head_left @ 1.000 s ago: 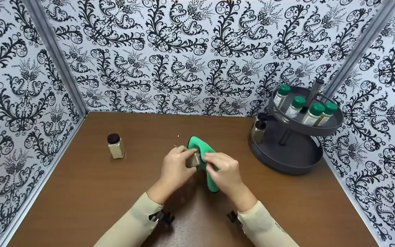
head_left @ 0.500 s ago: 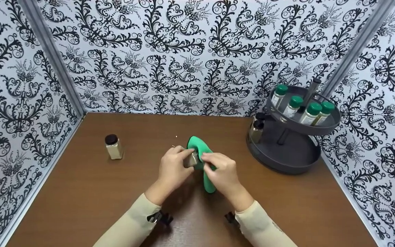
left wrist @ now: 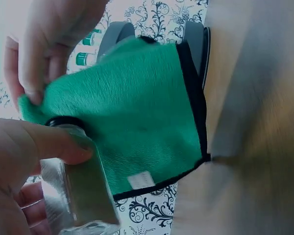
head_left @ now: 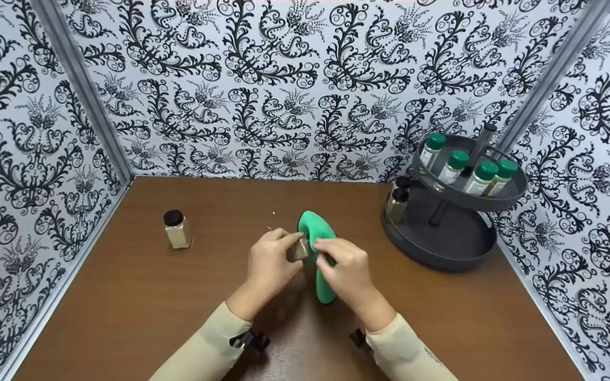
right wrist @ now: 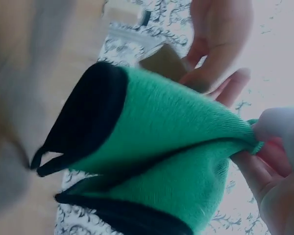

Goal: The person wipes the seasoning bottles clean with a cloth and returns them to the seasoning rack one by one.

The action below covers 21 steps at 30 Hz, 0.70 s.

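Observation:
My left hand (head_left: 270,259) grips a clear square spice jar (left wrist: 88,183) with brownish contents and a dark rim at its top, its thumb lying across the glass. My right hand (head_left: 348,264) pinches a green cloth (left wrist: 142,112) with black edging between thumb and fingers. In the left wrist view, the cloth lies against the top of the jar and drapes down beside it. The right wrist view shows the cloth hanging in folds from the pinch (right wrist: 257,142), with the jar partly behind it. Both hands are above the brown table (head_left: 220,296).
A black-capped jar (head_left: 178,233) of pale powder stands at the left. At the right is a dark two-tier round rack (head_left: 442,248); several green-capped jars (head_left: 456,166) sit on its upper tier, dark-capped jars (head_left: 397,206) on the lower. Patterned walls (head_left: 284,106) enclose the table.
The cloth shifts slightly between the hands, its top edge moving a little to the right. Both hands keep their grips on the jar and the cloth.

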### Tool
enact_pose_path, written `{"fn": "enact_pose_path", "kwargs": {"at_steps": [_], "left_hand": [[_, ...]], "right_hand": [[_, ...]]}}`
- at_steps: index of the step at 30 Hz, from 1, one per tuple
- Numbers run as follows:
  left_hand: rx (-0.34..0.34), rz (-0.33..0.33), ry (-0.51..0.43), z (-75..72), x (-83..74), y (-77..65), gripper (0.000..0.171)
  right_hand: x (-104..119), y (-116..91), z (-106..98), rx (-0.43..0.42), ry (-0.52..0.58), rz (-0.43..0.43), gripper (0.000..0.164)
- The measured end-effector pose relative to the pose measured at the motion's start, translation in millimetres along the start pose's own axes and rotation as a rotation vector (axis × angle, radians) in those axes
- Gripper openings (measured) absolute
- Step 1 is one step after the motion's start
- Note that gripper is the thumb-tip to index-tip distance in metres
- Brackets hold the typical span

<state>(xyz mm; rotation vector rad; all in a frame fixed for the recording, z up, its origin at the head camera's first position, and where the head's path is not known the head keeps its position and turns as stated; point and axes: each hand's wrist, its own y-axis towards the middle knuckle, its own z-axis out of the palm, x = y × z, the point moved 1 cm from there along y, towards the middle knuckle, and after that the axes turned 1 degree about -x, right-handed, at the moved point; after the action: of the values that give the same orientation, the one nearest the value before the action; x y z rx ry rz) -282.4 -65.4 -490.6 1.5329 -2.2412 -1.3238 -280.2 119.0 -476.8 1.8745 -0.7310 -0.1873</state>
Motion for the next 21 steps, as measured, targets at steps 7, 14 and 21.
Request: {"fn": "enact_pose_path", "kwargs": {"at_steps": [7, 14, 21], "left_hand": [[0.0, 0.017, -0.02, 1.4, -3.4, -1.7, 0.05], [-0.004, 0.0, -0.017, -0.3, -3.4, 0.2, 0.052], [-0.002, 0.019, -0.01, -0.4, -5.7, -0.4, 0.05]], "right_hand": [[-15, -1, 1, 0.009, 0.028, 0.164, 0.027], [-1, -1, -3, -0.003, 0.022, 0.075, 0.028], [-12, -4, 3, 0.014, 0.03, 0.21, 0.025]]}}
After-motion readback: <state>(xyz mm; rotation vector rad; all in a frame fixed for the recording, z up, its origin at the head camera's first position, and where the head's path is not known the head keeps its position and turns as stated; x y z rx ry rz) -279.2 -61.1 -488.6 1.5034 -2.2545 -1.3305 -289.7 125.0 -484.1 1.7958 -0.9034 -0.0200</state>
